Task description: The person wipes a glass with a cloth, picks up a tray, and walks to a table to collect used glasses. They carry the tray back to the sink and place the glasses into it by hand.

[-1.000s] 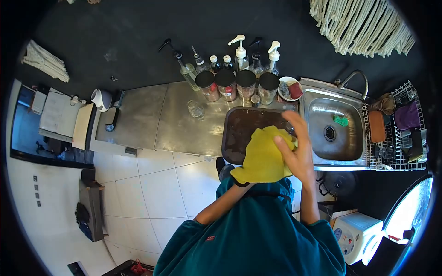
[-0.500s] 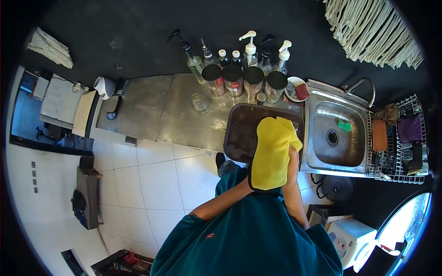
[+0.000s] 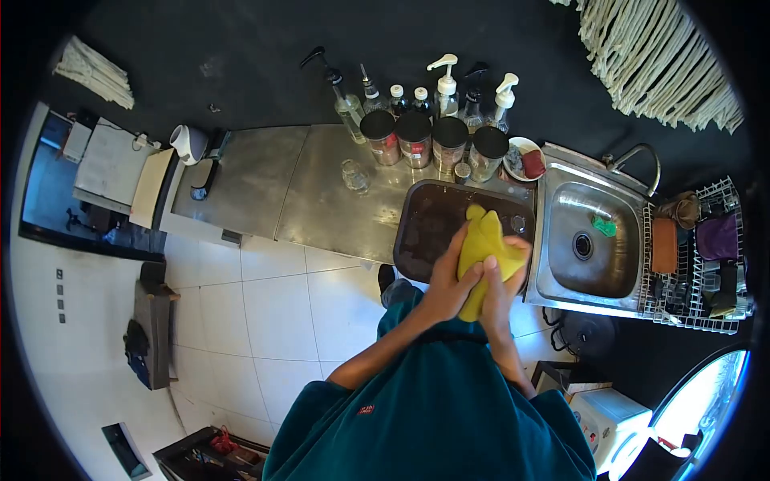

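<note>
1. The yellow cloth is being bunched between both hands, hanging above the near right part of a dark tray that is sitting on the steel counter.
2. The left hand is closing around the cloth's left side, fingers wrapping the fabric; the right hand is pressing in from the right, fingers curled over the folds. Both are gripping it, neither is spread wide.
3. Judging by how it is crumpling and drooping into soft folds, the cloth is looking light, limp and easy to squeeze; nothing about it is fragile. Whether it is wet cannot be told. A gathered handful in the middle seems the surest place to hold it, since loose corners are likely to flop.
4. Just right of the tray, a steel sink is holding a small green scrubber, with a tap arching at its far side.
5. Behind the tray, four dark-lidded jars are standing in a row, with pump bottles lining the wall beyond them and a small glass to the left.
6. A wire rack is sitting at the far right.
</note>
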### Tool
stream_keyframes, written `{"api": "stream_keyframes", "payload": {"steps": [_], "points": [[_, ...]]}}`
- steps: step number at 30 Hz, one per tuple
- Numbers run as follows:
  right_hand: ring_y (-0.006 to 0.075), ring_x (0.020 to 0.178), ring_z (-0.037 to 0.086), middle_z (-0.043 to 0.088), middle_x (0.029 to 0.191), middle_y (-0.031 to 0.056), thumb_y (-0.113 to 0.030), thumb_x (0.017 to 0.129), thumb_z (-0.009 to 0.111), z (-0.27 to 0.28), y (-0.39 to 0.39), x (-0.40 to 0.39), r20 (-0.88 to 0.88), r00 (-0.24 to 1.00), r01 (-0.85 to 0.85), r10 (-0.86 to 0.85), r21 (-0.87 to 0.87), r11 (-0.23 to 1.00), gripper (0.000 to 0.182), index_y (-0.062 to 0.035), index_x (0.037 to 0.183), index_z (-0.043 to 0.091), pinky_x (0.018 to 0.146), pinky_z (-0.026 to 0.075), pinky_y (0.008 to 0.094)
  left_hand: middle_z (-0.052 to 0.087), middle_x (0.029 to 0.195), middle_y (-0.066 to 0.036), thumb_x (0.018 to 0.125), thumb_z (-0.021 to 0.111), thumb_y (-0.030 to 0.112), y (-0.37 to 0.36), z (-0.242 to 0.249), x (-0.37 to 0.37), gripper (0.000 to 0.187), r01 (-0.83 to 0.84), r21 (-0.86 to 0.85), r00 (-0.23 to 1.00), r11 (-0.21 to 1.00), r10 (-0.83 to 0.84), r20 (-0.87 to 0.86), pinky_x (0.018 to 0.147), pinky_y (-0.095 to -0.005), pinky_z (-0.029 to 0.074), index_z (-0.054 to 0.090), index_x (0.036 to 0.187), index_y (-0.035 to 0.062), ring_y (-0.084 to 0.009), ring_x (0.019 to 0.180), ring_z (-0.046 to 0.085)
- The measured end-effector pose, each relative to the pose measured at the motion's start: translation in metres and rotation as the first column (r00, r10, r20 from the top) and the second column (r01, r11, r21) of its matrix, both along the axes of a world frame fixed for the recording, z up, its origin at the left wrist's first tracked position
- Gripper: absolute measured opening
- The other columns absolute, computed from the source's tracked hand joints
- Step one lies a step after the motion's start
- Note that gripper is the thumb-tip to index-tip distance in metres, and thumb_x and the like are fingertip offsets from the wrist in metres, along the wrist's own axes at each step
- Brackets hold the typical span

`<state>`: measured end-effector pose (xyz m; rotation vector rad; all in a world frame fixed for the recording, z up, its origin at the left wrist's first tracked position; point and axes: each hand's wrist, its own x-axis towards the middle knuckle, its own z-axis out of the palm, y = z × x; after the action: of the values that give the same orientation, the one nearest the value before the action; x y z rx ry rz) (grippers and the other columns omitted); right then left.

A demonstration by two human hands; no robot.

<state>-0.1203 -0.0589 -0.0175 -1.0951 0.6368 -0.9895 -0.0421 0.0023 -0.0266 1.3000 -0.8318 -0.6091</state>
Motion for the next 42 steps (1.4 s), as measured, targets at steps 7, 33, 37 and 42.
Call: {"api": "stream_keyframes", "payload": {"steps": [7, 33, 37, 42], "points": [[0.0253, 0.110, 0.044, 0.043, 0.122, 0.0161, -0.014, 0.079, 0.068, 0.034, -0.001, -0.003, -0.362, 0.920, -0.084, -0.151, -0.560, 0.824, 0.035, -0.0032, 0.107, 0.051, 0.094, 0.035, 0.0371, 0.052, 0.121, -0.010, 0.094, 0.051, 0.039, 0.008, -0.036, -0.012, 0.058, 0.067, -0.091, 0.744, 0.994, -0.111, -0.658, 0.094, -0.0306, 0.041, 0.036, 0.136, 0.0018, -0.0179, 0.112, 0.051], [0.0122, 0.077, 0.058, 0.064, 0.092, 0.0068, -0.008, 0.088, 0.060, -0.003, -0.006, -0.021, -0.220, 0.905, -0.374, 0.364, -0.005, 0.927, 0.015, 0.0016, 0.100, 0.060, 0.073, 0.045, 0.0272, 0.062, 0.095, -0.007, 0.092, 0.056, 0.020, 0.000, 0.000, 0.006, 0.023, -0.233, -0.022, 0.967, 0.972, 0.229, -0.110, 0.076, -0.0263, 0.046, 0.056, 0.103, -0.0007, -0.0114, 0.086, 0.056], [0.0226, 0.073, 0.058, 0.065, 0.083, 0.0086, -0.011, 0.086, 0.062, 0.001, -0.014, -0.025, -0.360, 0.843, -0.516, 0.400, -0.328, 0.792, 0.014, -0.0008, 0.094, 0.063, 0.084, 0.038, 0.0342, 0.062, 0.084, -0.007, 0.094, 0.053, 0.021, 0.003, -0.007, 0.026, 0.024, -0.087, 0.070, 0.985, 0.994, 0.096, -0.143, 0.072, -0.0272, 0.046, 0.060, 0.090, -0.0016, -0.0117, 0.080, 0.057], [0.0153, 0.075, 0.058, 0.064, 0.082, 0.0062, -0.011, 0.087, 0.062, 0.013, -0.013, -0.021, -0.299, 0.886, -0.427, 0.354, -0.230, 0.875, 0.014, 0.0014, 0.093, 0.063, 0.079, 0.042, 0.0295, 0.064, 0.088, -0.011, 0.092, 0.055, 0.018, 0.000, 0.003, 0.012, 0.019, -0.108, 0.148, 0.991, 0.983, 0.117, -0.057, 0.076, -0.0287, 0.046, 0.060, 0.093, -0.0011, -0.0157, 0.084, 0.059]]}}
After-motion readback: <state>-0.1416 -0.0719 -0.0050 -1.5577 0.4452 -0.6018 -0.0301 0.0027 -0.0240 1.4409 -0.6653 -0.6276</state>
